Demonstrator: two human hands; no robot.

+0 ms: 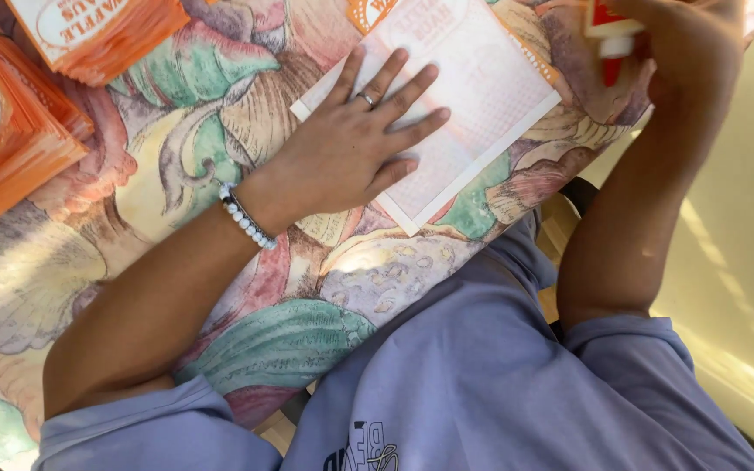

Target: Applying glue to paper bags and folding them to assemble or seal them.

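Nearest of all is the person's lavender shirt, its sleeves pushed back from both forearms, close against the near edge of the bench. That bench is covered by a cloth with large leaves and shells in green, pink, cream and brown.

From the near left the left forearm runs up across the cloth, with a bracelet of pale and dark beads at the wrist. The left hand lies flat with fingers spread, palm down, pressing on the near half of a pale sheet of paper. It grips nothing; it only bears down. A ring sits on one finger. The sheet is whitish with a faint pinkish grid and an orange border showing at its far side. It lies at an angle toward the bench's right edge, its near corner just past the fingertips.

Farther off, at the far right, the right hand is closed around a small white bottle with a red tip, the tip pointing down and hanging just above the sheet's far right edge. Whether the tip touches the paper cannot be told.

Along the far left edge lie two stacks of orange printed paper, well apart from both hands.
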